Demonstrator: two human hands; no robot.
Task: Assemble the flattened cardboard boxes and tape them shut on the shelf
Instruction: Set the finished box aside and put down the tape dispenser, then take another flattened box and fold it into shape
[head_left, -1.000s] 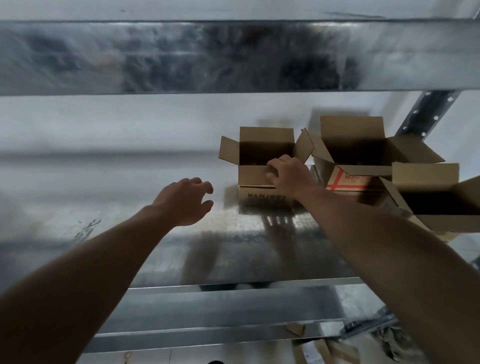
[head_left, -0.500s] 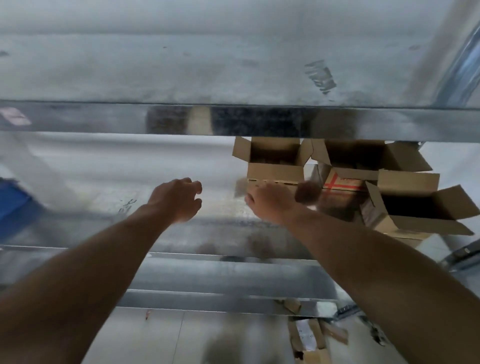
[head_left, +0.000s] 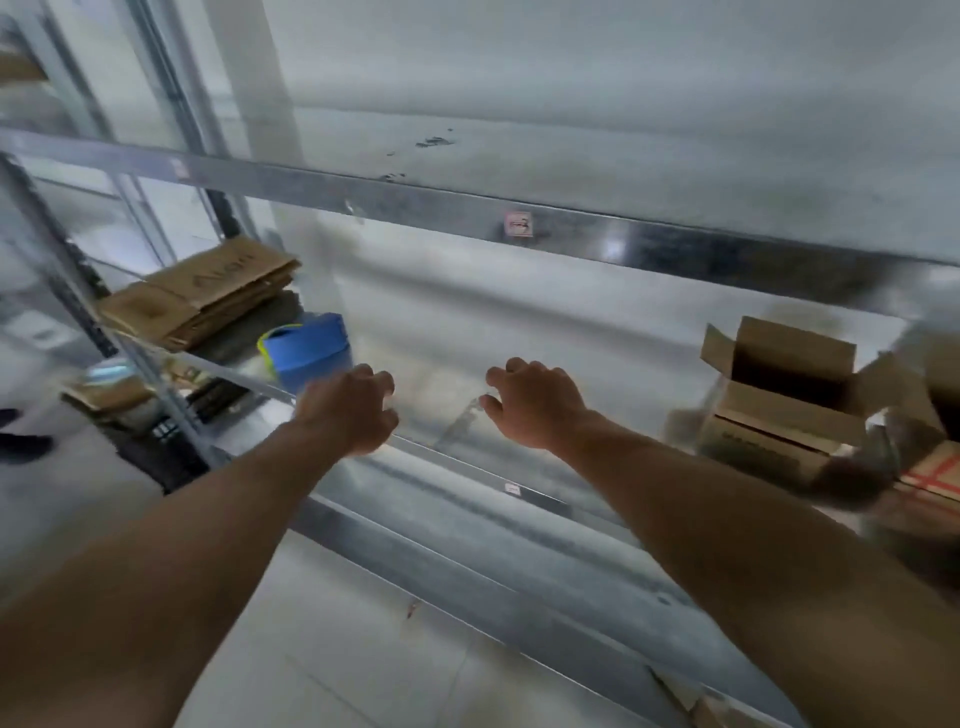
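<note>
A stack of flattened cardboard boxes (head_left: 200, 293) lies at the left end of the metal shelf (head_left: 467, 467). Beside it stands a blue tape roll (head_left: 306, 351). An assembled brown box (head_left: 779, 395) with its top flaps open sits at the right, and a box with red markings (head_left: 935, 475) shows at the right edge. My left hand (head_left: 348, 410) and my right hand (head_left: 535, 402) hover over the shelf's front middle, fingers loosely curled, holding nothing. The view is motion-blurred.
An upper shelf beam (head_left: 519, 223) crosses above the hands. A dark upright post (head_left: 67, 260) stands at the left, with cluttered items (head_left: 119, 395) on a lower level. Cardboard scraps (head_left: 696, 701) lie on the light floor below.
My right hand has left the open box and pulled back over the shelf's middle. The view has swung left, bringing the flattened stack and blue tape roll into sight.
</note>
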